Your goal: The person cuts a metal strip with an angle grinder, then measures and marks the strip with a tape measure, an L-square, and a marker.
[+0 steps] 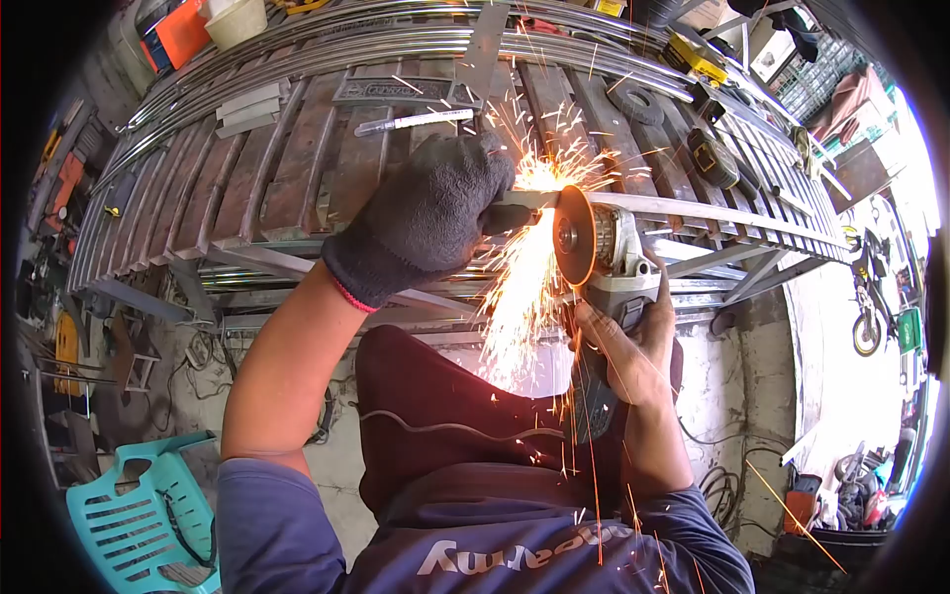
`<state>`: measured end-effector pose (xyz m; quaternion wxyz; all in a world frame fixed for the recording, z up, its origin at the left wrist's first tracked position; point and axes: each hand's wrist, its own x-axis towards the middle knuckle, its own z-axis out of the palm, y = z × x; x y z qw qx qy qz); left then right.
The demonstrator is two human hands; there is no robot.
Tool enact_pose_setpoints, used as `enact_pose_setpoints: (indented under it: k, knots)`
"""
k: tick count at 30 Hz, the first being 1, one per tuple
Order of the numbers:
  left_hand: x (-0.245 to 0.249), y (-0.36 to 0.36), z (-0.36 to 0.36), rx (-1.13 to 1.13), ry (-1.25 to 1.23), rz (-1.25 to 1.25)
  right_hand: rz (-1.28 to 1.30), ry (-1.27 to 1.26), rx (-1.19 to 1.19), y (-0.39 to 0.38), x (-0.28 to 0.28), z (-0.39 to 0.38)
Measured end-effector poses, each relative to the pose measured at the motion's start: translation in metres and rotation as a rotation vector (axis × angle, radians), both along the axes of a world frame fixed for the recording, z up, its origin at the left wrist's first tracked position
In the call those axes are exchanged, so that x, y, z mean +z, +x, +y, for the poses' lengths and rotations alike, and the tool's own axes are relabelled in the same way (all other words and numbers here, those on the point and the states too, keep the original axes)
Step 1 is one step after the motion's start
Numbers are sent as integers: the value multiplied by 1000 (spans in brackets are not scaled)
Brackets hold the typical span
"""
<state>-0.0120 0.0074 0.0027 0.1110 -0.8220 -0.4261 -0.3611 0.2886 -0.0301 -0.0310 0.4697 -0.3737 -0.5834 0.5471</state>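
Metal bar (727,211): one, along the counter's (282,178) near edge, left end gripped in the gloved left hand (426,203). Angle grinder (618,287): one, clasped by the bare right hand (638,351) just below the bar; disc (580,252) at the bar, sparks (524,312) flying. Marker (416,123): beyond left hand.

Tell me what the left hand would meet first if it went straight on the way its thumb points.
Passing through sparks, the left hand would probably meet the orange disc of the grinder first; how their depths line up is unclear from this view.
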Motion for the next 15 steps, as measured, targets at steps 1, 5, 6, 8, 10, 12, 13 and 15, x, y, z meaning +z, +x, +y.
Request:
enact_pose_setpoints:
  k: [1, 5, 6, 8, 10, 12, 13, 15]
  knots:
    - [-1, 0, 1, 1, -1, 5, 13, 24, 6, 0, -4, 1]
    - [-1, 1, -1, -12, 13, -16, -34, -55, 23, 2, 1, 1]
    - [-2, 1, 0, -6, 31, -11, -42, -63, 22, 2, 2, 0]
    - [-5, 0, 3, 6, 67, -2, -18, 0, 8, 0, 4, 0]
    - [0, 0, 0, -1, 32, 21, -14, 46, -9, -2, 2, 2]
    - [1, 0, -2, 5, 1, 16, -43, 54, -18, -3, 1, 3]
    - [-2, 0, -1, 14, -12, 0, -75, 38, -19, -2, 1, 4]
    - [-4, -1, 1, 17, -35, -14, -95, 27, -15, -1, 2, 5]
